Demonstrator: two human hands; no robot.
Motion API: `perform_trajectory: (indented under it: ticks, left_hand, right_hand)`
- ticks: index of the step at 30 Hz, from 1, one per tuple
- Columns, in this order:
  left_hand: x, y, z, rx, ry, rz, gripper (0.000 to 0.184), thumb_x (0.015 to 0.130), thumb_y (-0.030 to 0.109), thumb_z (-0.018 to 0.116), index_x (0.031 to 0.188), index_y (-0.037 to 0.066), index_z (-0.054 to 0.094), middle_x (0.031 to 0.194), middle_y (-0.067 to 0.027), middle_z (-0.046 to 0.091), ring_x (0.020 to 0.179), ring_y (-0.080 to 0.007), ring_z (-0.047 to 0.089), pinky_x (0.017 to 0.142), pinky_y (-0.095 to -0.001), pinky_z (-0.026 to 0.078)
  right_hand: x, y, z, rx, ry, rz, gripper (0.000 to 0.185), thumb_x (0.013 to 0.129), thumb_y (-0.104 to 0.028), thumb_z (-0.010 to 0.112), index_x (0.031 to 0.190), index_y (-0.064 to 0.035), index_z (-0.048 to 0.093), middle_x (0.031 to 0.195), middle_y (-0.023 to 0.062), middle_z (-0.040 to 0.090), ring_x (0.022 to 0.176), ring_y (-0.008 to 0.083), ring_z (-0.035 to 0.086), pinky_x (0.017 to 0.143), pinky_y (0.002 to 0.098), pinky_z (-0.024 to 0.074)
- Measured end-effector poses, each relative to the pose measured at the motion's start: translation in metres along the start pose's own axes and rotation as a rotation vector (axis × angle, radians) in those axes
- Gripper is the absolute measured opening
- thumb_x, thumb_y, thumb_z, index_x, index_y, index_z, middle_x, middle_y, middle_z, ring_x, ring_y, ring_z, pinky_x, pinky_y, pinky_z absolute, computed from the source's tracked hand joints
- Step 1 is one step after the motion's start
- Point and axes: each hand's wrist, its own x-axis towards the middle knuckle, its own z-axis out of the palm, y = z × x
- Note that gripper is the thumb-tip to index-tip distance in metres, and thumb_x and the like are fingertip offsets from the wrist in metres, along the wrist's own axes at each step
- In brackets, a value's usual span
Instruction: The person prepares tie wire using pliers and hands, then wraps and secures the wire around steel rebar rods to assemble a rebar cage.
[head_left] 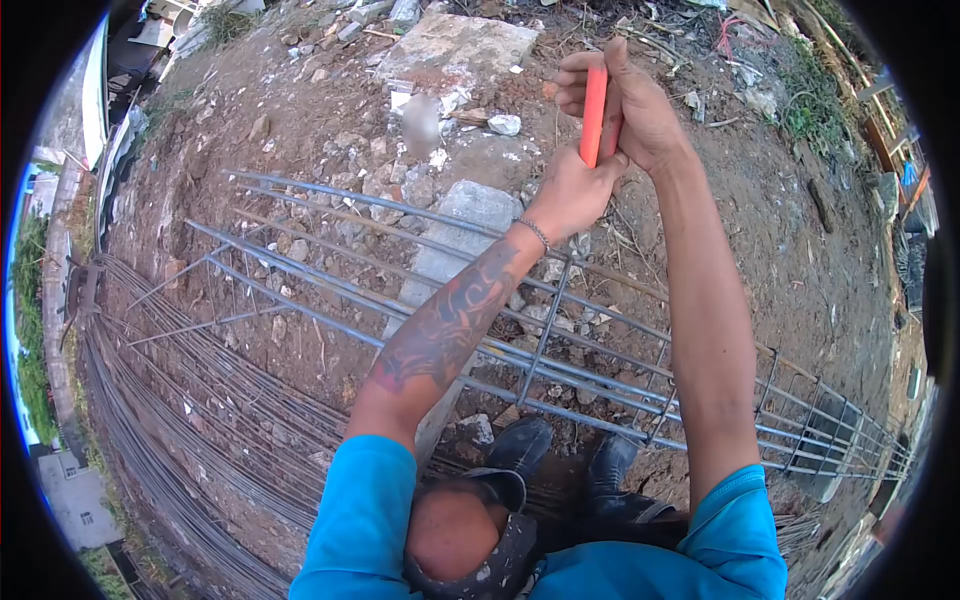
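My left hand [575, 192], at the end of a tattooed forearm with a bracelet, is closed round the lower part of an orange-handled tool [594, 118]. The tool's handles point up, and its working end is hidden. Beside and partly behind the handles, my right hand [645, 112] has its thumb raised and its fingers apart. Below both hands lies a long steel rebar cage [545, 331] with square ties, slanting across the view.
Loose rods [190, 420] lie in a bundle at the lower left. A concrete slab [465, 225] runs under the cage on stony soil. Dark boots [520, 445] and a bare knee [452, 532] show near the bottom. Rubble and a flat slab [465, 45] lie ahead.
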Motion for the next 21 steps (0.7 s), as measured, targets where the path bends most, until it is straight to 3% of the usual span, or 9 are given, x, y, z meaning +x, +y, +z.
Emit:
perform_trajectory:
  ticks: [3, 7, 9, 11, 12, 14, 16, 18, 21]
  left_hand:
    - [-0.001, -0.007, 0.017, 0.349, 0.459, 0.196, 0.027, 0.077, 0.017, 0.062, 0.090, -0.004, 0.054, 0.074, -0.0185, 0.061, 0.071, -0.0366, 0.061, 0.062, -0.0435, 0.044]
    - [-0.001, 0.011, 0.008, 0.368, 0.264, 0.408, 0.028, 0.076, 0.015, 0.062, 0.094, -0.002, 0.049, 0.087, -0.0239, 0.058, 0.078, -0.0423, 0.057, 0.065, -0.0479, 0.043]
    - [-0.001, 0.018, 0.003, 0.296, 0.329, 0.506, 0.024, 0.077, 0.015, 0.062, 0.090, -0.001, 0.050, 0.081, -0.0213, 0.059, 0.074, -0.0410, 0.057, 0.064, -0.0465, 0.043]
    - [-0.010, 0.054, -0.015, 0.123, 0.223, 0.429, 0.019, 0.079, 0.014, 0.061, 0.083, -0.001, 0.051, 0.070, -0.0164, 0.057, 0.066, -0.0337, 0.057, 0.062, -0.0425, 0.043]
    - [-0.016, 0.066, -0.025, 0.066, 0.257, 0.445, 0.016, 0.081, 0.014, 0.061, 0.080, 0.000, 0.052, 0.066, -0.0120, 0.055, 0.063, -0.0265, 0.055, 0.060, -0.0385, 0.042]
    - [-0.022, 0.084, -0.048, -0.106, 0.292, 0.496, 0.013, 0.086, 0.012, 0.056, 0.079, 0.002, 0.052, 0.065, -0.0039, 0.051, 0.062, -0.0140, 0.050, 0.061, -0.0300, 0.042]
    - [-0.030, 0.097, -0.068, -0.219, 0.307, 0.499, 0.010, 0.089, 0.010, 0.053, 0.083, 0.002, 0.052, 0.068, -0.0004, 0.049, 0.066, -0.0091, 0.047, 0.066, -0.0257, 0.043]
    - [-0.043, 0.101, -0.078, -0.241, 0.308, 0.480, 0.009, 0.089, 0.010, 0.052, 0.085, 0.001, 0.052, 0.068, -0.0006, 0.049, 0.066, -0.0093, 0.048, 0.068, -0.0259, 0.043]
    - [-0.060, 0.101, -0.084, -0.159, 0.208, 0.500, 0.010, 0.090, 0.010, 0.052, 0.090, 0.000, 0.051, 0.070, -0.0009, 0.049, 0.070, -0.0100, 0.050, 0.068, -0.0264, 0.043]
  right_hand:
    - [-0.018, -0.005, 0.039, -0.292, 0.296, -0.249, 0.068, 0.082, -0.052, 0.064, 0.113, 0.0078, 0.054, 0.094, 0.0128, 0.062, 0.091, 0.0202, 0.061, 0.079, 0.0312, 0.0501]
    - [-0.025, -0.021, 0.062, -0.515, 0.396, -0.249, 0.045, 0.079, -0.037, 0.072, 0.098, 0.0020, 0.061, 0.080, 0.0063, 0.062, 0.079, 0.0164, 0.062, 0.075, 0.0298, 0.0490]
    - [-0.042, -0.055, 0.073, -0.532, 0.371, -0.217, 0.048, 0.085, -0.032, 0.067, 0.116, 0.0017, 0.055, 0.092, 0.0061, 0.061, 0.084, 0.0127, 0.058, 0.074, 0.0269, 0.0477]
    - [-0.078, -0.100, 0.103, -0.636, 0.219, -0.337, 0.099, 0.075, -0.052, 0.071, 0.136, 0.0126, 0.026, 0.125, 0.0261, 0.045, 0.121, 0.0312, 0.044, 0.104, 0.0396, 0.0354]
    - [-0.084, -0.098, 0.095, -0.645, 0.233, -0.330, 0.099, 0.075, -0.052, 0.071, 0.136, 0.0126, 0.026, 0.125, 0.0261, 0.045, 0.121, 0.0312, 0.044, 0.104, 0.0396, 0.0354]
    - [-0.101, -0.083, 0.065, -0.686, 0.516, -0.655, 0.041, 0.086, -0.028, 0.066, 0.111, 0.0021, 0.055, 0.095, 0.0070, 0.061, 0.086, 0.0144, 0.058, 0.077, 0.0276, 0.0474]
    - [-0.143, -0.024, 0.070, -0.835, 0.744, -0.518, 0.033, 0.083, -0.027, 0.068, 0.098, 0.0002, 0.058, 0.085, 0.0091, 0.060, 0.082, 0.0153, 0.057, 0.076, 0.0295, 0.0470]
    - [-0.195, 0.031, 0.082, -1.147, 0.355, -0.045, 0.034, 0.079, -0.025, 0.070, 0.100, 0.0000, 0.058, 0.094, 0.0171, 0.060, 0.086, 0.0284, 0.058, 0.080, 0.0373, 0.0455]
    - [-0.225, 0.079, 0.089, -1.303, 0.322, 0.000, 0.031, 0.078, -0.028, 0.071, 0.094, -0.0037, 0.062, 0.093, 0.0141, 0.061, 0.085, 0.0313, 0.057, 0.079, 0.0406, 0.0439]
